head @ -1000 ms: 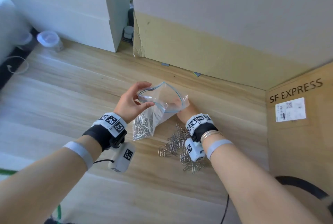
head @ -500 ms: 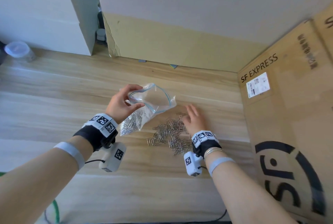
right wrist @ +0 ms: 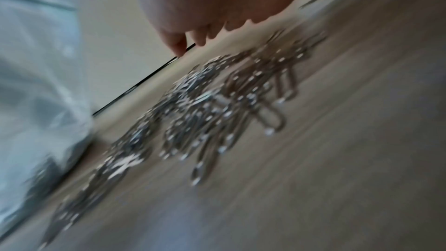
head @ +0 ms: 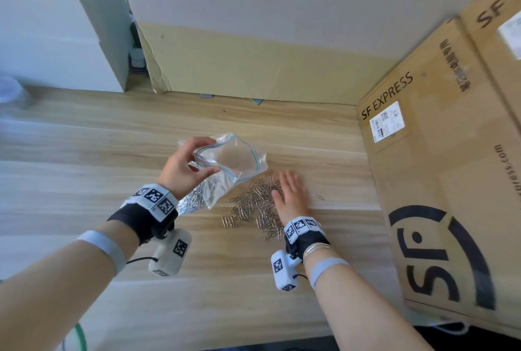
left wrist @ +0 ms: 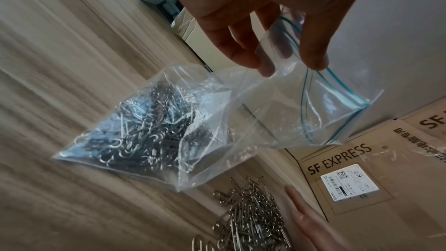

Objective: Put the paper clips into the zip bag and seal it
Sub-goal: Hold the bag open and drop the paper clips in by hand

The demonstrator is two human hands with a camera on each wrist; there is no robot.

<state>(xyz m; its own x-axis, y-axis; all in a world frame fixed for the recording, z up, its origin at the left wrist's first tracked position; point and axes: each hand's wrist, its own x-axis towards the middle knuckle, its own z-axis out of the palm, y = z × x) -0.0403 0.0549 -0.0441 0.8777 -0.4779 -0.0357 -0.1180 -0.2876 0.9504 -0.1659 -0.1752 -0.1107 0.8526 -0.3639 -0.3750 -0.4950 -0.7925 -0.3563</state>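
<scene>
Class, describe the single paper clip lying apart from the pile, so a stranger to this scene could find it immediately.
Start at the large SF EXPRESS cardboard box standing on the wooden table's right side. Just left of its base lies a stray paper clip, beyond the right hand. Unlike the heaped paper clips, it lies alone.

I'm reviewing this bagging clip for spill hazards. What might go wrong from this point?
The zip bag is pinched near its open mouth by the left hand alone, its filled corner sagging; if it tips, the clips inside could slide out. The right hand lies flat beside the loose paper clips, so a sweep may scatter them. One stray clip lying apart could get missed.
</scene>
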